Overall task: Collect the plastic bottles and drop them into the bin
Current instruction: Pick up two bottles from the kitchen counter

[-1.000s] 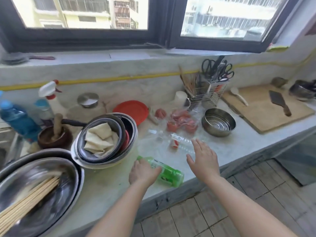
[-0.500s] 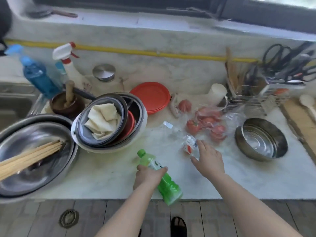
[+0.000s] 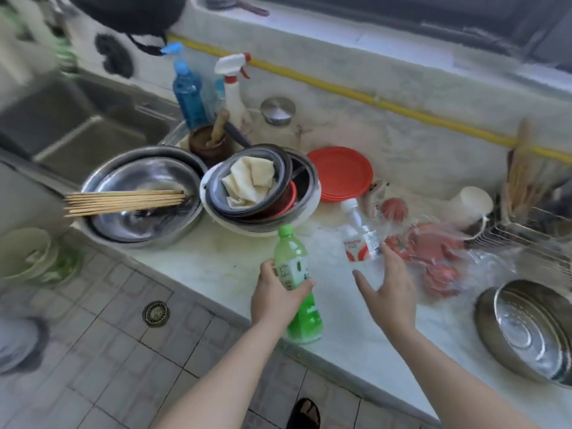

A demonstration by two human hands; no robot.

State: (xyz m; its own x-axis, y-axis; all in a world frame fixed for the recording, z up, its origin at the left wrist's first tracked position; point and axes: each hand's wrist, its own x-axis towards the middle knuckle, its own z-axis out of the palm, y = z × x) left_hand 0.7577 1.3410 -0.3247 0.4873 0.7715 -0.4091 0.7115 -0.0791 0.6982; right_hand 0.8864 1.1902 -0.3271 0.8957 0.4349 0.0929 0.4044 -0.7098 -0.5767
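A green plastic bottle (image 3: 295,274) with a green cap is upright and slightly tilted over the counter's front edge, with my left hand (image 3: 275,298) shut around its middle. Just to the right, a clear plastic bottle (image 3: 357,243) with a white cap and a red-and-white label points its cap away from me. My right hand (image 3: 388,292) wraps its thumb and fingers around that bottle's clear lower end. I cannot tell whether it is lifted off the marble counter (image 3: 356,329).
Stacked steel basins (image 3: 139,218) with chopsticks and nested bowls (image 3: 263,193) crowd the left of the counter. A bag of tomatoes (image 3: 433,252), a steel bowl (image 3: 532,332), red lids (image 3: 340,171) and spray bottles (image 3: 188,91) surround the bottles. A pale tub (image 3: 24,258) stands on the tiled floor.
My left hand has raised the green bottle from lying to upright. My right hand has settled around the clear bottle's lower end. The view has swung down and left, showing the floor.
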